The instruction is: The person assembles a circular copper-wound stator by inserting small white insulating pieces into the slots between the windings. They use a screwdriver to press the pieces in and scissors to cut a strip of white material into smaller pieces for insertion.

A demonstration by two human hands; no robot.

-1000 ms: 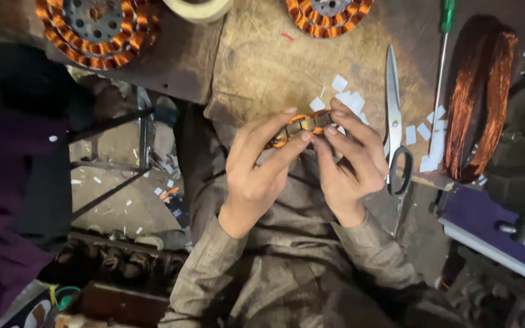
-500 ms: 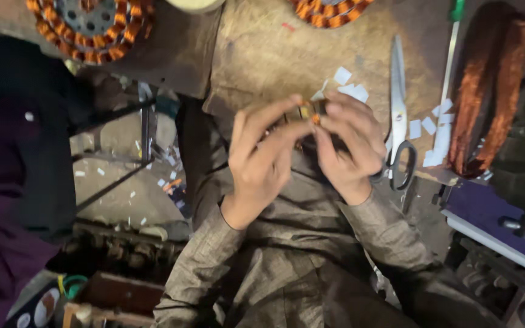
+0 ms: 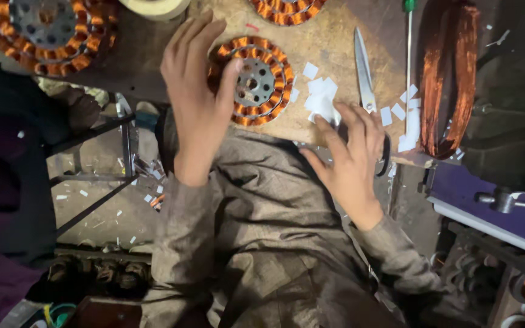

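Long grey-brown sleeves [image 3: 189, 243], bare hands

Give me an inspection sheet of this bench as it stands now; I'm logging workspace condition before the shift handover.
Surface: worn wooden bench, scuffed.
Job's things: copper-wound stator lying flat; white paper slips beside it.
Clutter: scissors, green-handled screwdriver, copper wire coil, tape roll, two more stators at the far edge.
Grippers: left hand resting on the stator's rim; right hand with fingertips on the paper slips.
Cables: nothing seen.
Surroundings: paper scraps on the floor; metal frame to the left.
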